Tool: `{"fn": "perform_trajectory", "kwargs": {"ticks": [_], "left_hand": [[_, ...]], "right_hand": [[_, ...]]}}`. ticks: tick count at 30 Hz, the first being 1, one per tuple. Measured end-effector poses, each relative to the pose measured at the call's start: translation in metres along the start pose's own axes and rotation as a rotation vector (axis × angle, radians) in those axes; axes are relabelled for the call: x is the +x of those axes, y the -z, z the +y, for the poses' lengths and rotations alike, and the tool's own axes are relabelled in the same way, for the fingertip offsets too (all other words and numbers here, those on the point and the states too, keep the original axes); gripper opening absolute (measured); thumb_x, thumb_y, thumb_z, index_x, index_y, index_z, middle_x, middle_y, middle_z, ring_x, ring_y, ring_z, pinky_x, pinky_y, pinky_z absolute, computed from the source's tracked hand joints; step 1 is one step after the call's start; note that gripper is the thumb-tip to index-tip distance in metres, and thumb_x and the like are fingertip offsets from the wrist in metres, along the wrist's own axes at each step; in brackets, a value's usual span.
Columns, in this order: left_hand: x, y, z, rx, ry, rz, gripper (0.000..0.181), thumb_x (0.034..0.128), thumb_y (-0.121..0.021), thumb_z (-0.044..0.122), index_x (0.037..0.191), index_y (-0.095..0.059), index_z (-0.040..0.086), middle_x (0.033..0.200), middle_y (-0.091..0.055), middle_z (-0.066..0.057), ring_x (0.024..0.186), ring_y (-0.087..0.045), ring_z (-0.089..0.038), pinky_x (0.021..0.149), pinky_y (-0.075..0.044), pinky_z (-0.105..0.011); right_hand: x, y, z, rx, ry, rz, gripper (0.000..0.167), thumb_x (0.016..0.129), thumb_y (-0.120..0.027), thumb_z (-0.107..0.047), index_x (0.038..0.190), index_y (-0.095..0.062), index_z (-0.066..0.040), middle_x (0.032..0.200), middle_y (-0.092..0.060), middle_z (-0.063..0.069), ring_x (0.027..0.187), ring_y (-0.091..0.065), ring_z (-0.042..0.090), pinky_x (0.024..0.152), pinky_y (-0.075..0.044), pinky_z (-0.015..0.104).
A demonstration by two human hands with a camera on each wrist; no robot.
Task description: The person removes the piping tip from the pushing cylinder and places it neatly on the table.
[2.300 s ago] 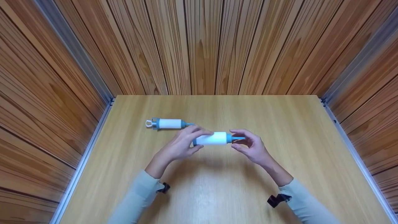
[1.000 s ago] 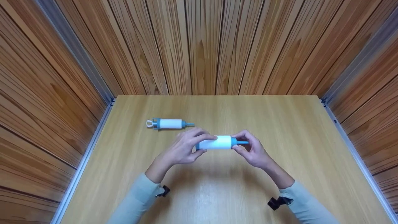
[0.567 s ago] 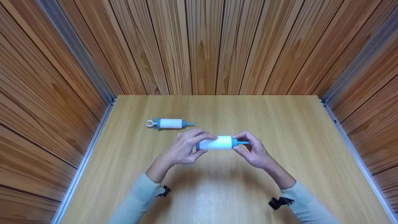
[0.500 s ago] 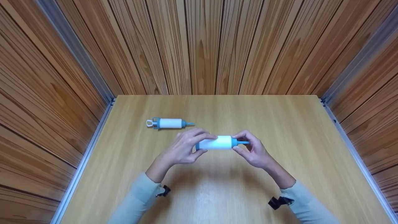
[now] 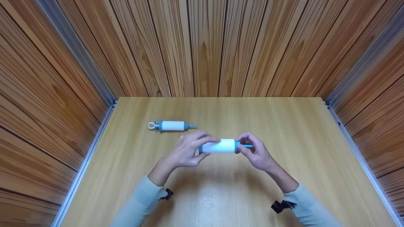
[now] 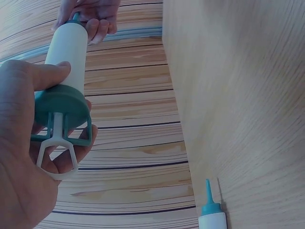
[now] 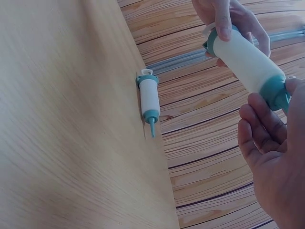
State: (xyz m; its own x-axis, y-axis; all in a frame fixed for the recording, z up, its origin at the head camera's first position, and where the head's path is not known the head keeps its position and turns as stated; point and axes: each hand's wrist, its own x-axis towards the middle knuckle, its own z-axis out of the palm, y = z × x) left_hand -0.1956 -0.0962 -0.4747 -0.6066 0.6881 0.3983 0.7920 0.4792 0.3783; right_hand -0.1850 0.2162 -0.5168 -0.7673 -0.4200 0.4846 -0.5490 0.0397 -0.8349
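A white-barrelled icing syringe [image 5: 225,145] with teal ends is held level above the table, nozzle to the right. My left hand [image 5: 186,149] grips the rear of its barrel between thumb and fingers. In the left wrist view the white plunger handle [image 6: 56,142], a loop, sticks out behind the teal finger flange [image 6: 62,102], near the palm. At the other end, my right hand [image 5: 257,153] pinches the teal nozzle cap [image 7: 272,90] with thumb and fingertips. The thin nozzle tip runs in beside the right palm and is partly hidden in the right wrist view.
A second icing syringe [image 5: 173,125] of the same look lies on the wooden table [image 5: 277,119] behind the left hand, nozzle pointing right. Wood-panelled walls [image 5: 205,47] enclose the back and both sides, with metal rails [image 5: 85,164] along the table's side edges.
The held syringe has come slightly nearer and to the right. My right hand, earlier loose around the nozzle, has closed on the cap, and its thumb has lately shifted up across it.
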Motion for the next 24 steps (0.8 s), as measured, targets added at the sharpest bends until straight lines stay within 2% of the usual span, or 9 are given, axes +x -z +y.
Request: {"fn": "perform_trajectory", "kwargs": {"ticks": [8,13,18,24], "left_hand": [[-0.0005,-0.0017,-0.0002,0.012,-0.004,0.012,0.045,0.0994,-0.084,0.02,0.143,-0.074,0.021,0.137,-0.079,-0.008,0.116,-0.077,-0.028,0.083,-0.065,-0.038],[-0.0007,-0.0018,-0.0001,0.019,-0.006,0.018,0.045,0.0993,-0.084,0.021,0.143,-0.074,0.021,0.137,-0.078,-0.008,0.116,-0.077,-0.028,0.084,-0.065,-0.038],[-0.0013,-0.0021,-0.0009,0.032,-0.003,0.016,0.045,0.0995,-0.084,0.021,0.143,-0.074,0.022,0.137,-0.078,-0.008,0.116,-0.077,-0.028,0.082,-0.065,-0.036],[-0.002,-0.001,-0.0009,0.025,-0.004,0.016,0.044,0.1003,-0.082,0.022,0.143,-0.075,0.022,0.136,-0.078,-0.008,0.112,-0.077,-0.027,0.079,-0.062,-0.033]], "right_hand": [[-0.0004,-0.0001,-0.0008,0.023,-0.021,-0.009,0.024,0.104,-0.06,0.018,0.127,-0.055,0.015,0.116,-0.07,-0.014,0.098,-0.073,0.002,0.086,-0.065,0.022],[-0.0001,-0.0002,0.0,0.002,0.001,-0.001,0.028,0.101,-0.061,0.02,0.127,-0.057,0.014,0.116,-0.069,-0.011,0.098,-0.072,0.003,0.087,-0.063,0.02],[0.0005,-0.0003,-0.0007,-0.016,0.021,-0.002,0.032,0.097,-0.067,0.02,0.128,-0.058,0.014,0.121,-0.067,-0.009,0.105,-0.07,0.004,0.094,-0.062,0.019],[-0.0003,-0.0014,-0.0035,-0.038,-0.005,-0.002,0.035,0.097,-0.071,0.016,0.129,-0.058,0.012,0.124,-0.066,-0.004,0.109,-0.069,0.007,0.097,-0.062,0.019]]}}
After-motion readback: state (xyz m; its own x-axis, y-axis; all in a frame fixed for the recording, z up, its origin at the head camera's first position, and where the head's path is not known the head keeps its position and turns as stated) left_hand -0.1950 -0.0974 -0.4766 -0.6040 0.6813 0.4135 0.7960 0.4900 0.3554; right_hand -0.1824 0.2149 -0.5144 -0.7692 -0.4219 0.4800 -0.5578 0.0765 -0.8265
